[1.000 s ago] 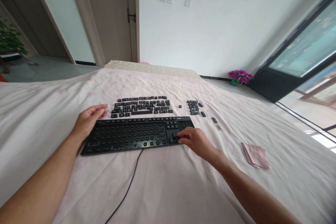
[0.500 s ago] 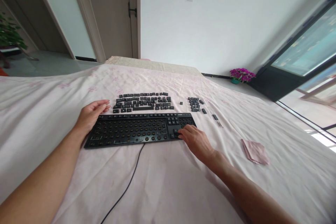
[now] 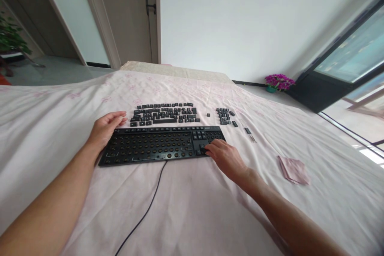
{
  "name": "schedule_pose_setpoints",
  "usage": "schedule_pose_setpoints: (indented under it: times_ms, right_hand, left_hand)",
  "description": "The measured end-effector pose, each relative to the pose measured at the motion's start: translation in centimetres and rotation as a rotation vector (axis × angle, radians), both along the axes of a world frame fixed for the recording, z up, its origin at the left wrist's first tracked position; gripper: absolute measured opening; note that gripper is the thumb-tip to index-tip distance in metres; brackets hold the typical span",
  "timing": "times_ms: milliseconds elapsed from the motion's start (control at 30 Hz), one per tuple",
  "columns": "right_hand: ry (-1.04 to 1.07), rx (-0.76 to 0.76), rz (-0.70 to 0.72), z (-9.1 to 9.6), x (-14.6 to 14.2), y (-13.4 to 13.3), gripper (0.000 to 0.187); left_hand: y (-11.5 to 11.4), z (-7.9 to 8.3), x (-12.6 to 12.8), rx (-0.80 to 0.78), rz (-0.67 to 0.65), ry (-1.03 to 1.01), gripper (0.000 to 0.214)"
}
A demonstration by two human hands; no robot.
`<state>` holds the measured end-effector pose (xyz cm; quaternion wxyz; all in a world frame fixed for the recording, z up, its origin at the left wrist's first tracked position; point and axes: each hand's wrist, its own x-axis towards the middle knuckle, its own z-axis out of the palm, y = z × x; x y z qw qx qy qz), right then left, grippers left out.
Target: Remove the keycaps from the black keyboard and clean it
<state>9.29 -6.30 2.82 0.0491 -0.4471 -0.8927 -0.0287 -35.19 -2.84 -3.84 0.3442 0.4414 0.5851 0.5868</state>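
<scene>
A black computer keyboard (image 3: 156,144) lies across the bed, a cable running from its near edge. Bare key sockets show over its main block, while the top row and the block left of the number pad still bear keys. My left hand (image 3: 106,130) rests at the keyboard's upper left corner, fingers stretched out and thumb apart. Over the arrow keys, my right hand (image 3: 226,156) has its fingertips pressed together on a small keycap, mostly hidden by them. Loose black keycaps (image 3: 165,121) lie in rows behind the keyboard, with a smaller group (image 3: 223,116) to the right.
A small wire-ended tool (image 3: 247,131) lies right of the smaller keycap group. A folded pink cloth (image 3: 294,170) is farther right. The black cable (image 3: 153,200) trails toward me across the pale, rumpled sheet (image 3: 195,212). One keycap (image 3: 208,115) sits alone between the groups.
The whole view has shifted slightly, with things on the bed a little higher in it. Both hands keep their places at the keyboard; the right fingers stay at the arrow keys.
</scene>
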Motion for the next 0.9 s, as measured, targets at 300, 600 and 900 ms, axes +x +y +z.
schedule_pose_setpoints:
  times_ms: [300,600,900]
  right_hand:
    - [-0.149,0.135,0.063,-0.5,0.2,-0.3,0.014]
    - [-0.296,0.166,0.154,0.8,-0.6,-0.9,0.027]
    - [-0.253,0.24,0.142,-0.9,0.2,-0.7,0.022]
  left_hand:
    - [0.0,-0.1,0.0,0.008,-0.009,0.009,0.058]
    - [-0.1,0.2,0.2,0.003,0.001,-0.008,0.054]
    - [0.0,-0.1,0.2,0.01,0.012,0.02,0.052]
